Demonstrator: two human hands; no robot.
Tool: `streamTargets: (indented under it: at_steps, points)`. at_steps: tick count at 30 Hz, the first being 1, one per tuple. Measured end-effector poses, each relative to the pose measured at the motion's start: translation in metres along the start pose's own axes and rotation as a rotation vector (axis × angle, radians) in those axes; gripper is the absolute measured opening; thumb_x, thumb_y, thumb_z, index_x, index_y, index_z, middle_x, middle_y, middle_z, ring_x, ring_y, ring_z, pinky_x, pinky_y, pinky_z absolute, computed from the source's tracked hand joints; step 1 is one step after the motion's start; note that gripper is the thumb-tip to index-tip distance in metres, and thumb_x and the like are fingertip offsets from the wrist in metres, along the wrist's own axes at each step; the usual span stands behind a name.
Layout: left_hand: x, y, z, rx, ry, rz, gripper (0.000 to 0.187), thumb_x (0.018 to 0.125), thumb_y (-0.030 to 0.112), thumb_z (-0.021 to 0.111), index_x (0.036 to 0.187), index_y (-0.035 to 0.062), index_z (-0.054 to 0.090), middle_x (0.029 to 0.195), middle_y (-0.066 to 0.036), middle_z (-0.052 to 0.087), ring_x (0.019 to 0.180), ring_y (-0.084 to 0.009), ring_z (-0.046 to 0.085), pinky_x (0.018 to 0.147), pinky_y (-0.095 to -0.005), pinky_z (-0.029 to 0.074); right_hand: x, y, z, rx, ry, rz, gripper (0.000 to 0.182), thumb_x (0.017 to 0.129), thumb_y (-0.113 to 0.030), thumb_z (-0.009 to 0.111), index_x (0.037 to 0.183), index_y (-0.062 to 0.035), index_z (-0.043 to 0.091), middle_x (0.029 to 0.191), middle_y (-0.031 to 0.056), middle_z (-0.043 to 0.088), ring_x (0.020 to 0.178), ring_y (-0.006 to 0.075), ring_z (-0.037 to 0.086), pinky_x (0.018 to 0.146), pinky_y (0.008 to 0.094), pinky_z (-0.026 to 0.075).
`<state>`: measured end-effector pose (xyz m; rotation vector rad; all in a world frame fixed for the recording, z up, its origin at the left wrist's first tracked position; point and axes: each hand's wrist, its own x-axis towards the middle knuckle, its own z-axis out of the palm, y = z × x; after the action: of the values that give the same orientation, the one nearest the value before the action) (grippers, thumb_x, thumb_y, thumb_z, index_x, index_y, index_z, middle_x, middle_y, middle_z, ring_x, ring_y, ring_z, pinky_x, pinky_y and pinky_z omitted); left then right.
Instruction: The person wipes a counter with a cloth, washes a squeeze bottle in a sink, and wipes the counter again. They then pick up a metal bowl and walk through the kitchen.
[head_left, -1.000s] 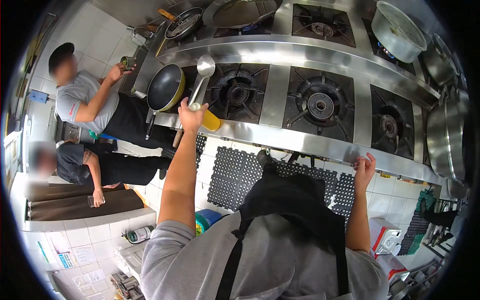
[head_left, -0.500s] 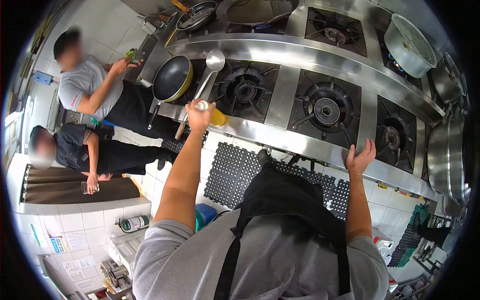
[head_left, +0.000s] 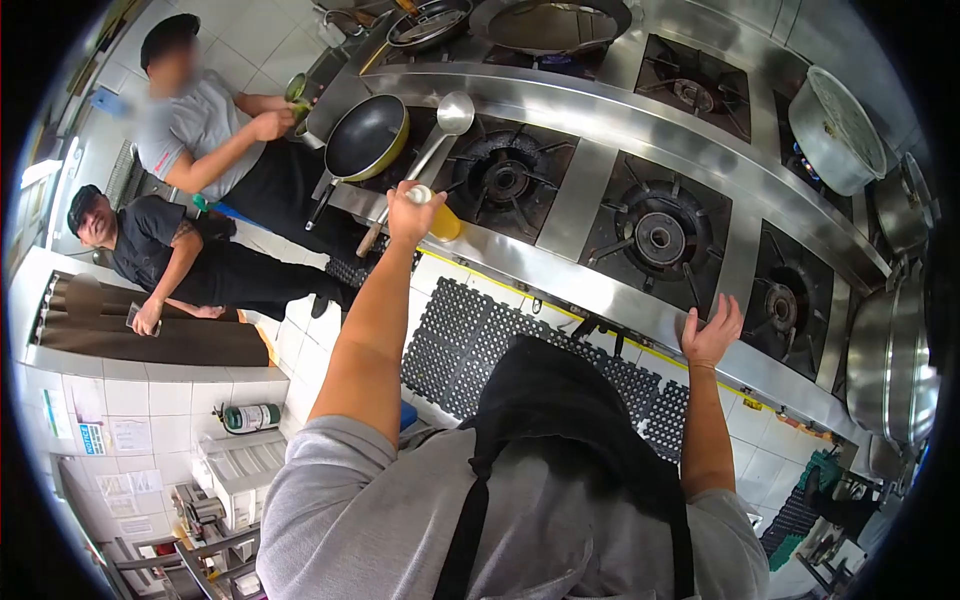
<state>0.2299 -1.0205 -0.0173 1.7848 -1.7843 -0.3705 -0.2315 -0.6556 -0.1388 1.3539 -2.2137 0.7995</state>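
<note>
My left hand (head_left: 411, 213) is closed around the top of a squeeze bottle (head_left: 445, 225) with yellow contents and a white top, at the stove's front edge. A ladle (head_left: 456, 114) with a wooden handle lies slantwise on the stove and passes behind that hand. Just beyond sits a black frying pan (head_left: 364, 137) with a yellow outside, its handle pointing towards the front. My right hand (head_left: 712, 332) rests on the metal front edge near the right burners, fingers spread, holding nothing.
Burners (head_left: 660, 238) run along the stove. A large pot (head_left: 838, 130) stands at the back right, pans (head_left: 548, 24) at the back. One co-worker (head_left: 215, 130) handles something green at the left; another (head_left: 165, 250) stands nearer. Rubber mats (head_left: 462, 345) cover the floor.
My view has shifted slightly, so the stove appears a little farther right. Both my hands keep their places. The co-worker with the green item has brought both hands together at it.
</note>
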Motion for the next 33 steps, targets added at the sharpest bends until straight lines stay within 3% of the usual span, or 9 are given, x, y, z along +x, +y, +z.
streamTargets:
  at_steps: [33]
  points:
    - [-0.0001,0.0020,0.0023,0.048,-0.043,-0.031,0.069,0.074,0.042,0.087,0.123,0.0031,0.059,0.124,-0.022,0.054,0.112,-0.0395,0.060,0.101,-0.0445,0.047,-0.0032,0.0033,0.0030,0.037,-0.027,0.099,0.063,0.086,-0.032,0.071,0.137,-0.0018,0.051,0.140,0.0206,0.046,0.129,0.0415,0.042,0.111,0.0553,0.031]
